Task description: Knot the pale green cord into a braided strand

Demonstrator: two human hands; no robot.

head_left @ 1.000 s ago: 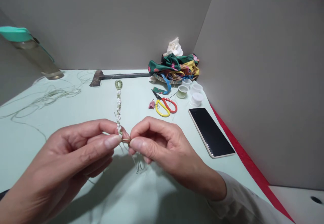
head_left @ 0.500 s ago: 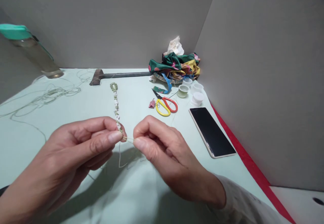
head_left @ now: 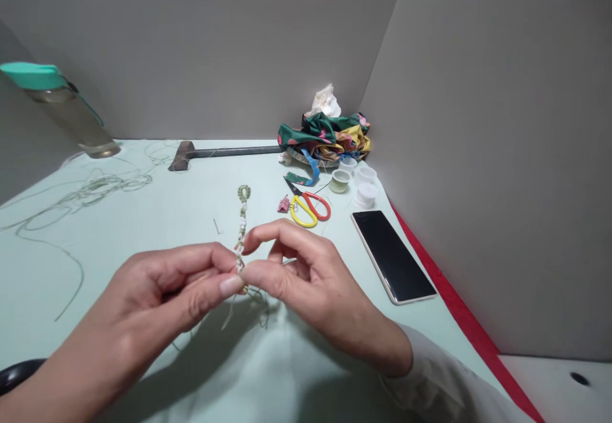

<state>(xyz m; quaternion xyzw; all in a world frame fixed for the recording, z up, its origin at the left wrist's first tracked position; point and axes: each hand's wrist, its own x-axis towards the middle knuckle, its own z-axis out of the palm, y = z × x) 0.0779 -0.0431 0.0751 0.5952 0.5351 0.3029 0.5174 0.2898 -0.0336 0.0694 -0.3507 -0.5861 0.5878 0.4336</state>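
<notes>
1. Head view: your left hand (head_left: 165,298) pinches the band (head_left: 242,224) by its lower end; its loop points toward 12 o'clock.
2. Your right hand (head_left: 318,286) is half-curled, thumb and index at the band; you cannot tell whether it grips.
3. From your hands: scissors (head_left: 310,211), 2 o'clock; phone (head_left: 393,257), 3; hammer (head_left: 182,155), 11; bottle (head_left: 74,117), 10.

left hand (head_left: 176,289) pinching, right hand (head_left: 306,276) beside it, fingers curled, both wrists low

Pale green cloth-like tabletop (head_left: 191,212) bears a wooden-headed hammer (head_left: 182,156), yellow-and-red-handled scissors (head_left: 308,207) and a black-screened smartphone (head_left: 393,257).
</notes>
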